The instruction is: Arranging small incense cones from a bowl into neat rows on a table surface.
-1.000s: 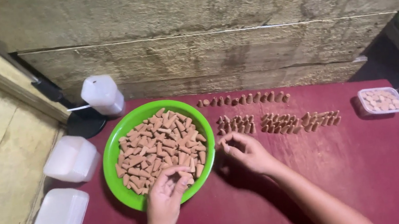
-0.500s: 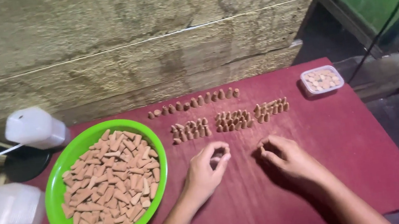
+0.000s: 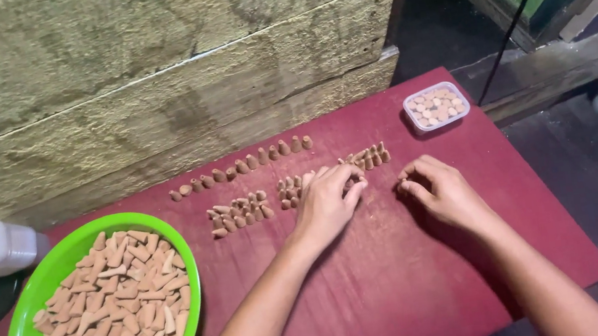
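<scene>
Small tan cones (image 3: 239, 213) stand in rows on the bench (image 3: 376, 289). Left hand (image 3: 328, 204), earlier mid-bench, now pinches among them; right hand (image 3: 442, 191) curled, grasp unclear.

Small home workshop: rough stone wall (image 3: 148, 72) at far side, low dark-red board (image 3: 376, 289) as bench, green plate (image 3: 32, 303) heaped with handmade clay-coloured cones (image 3: 114, 312) at near left.
</scene>
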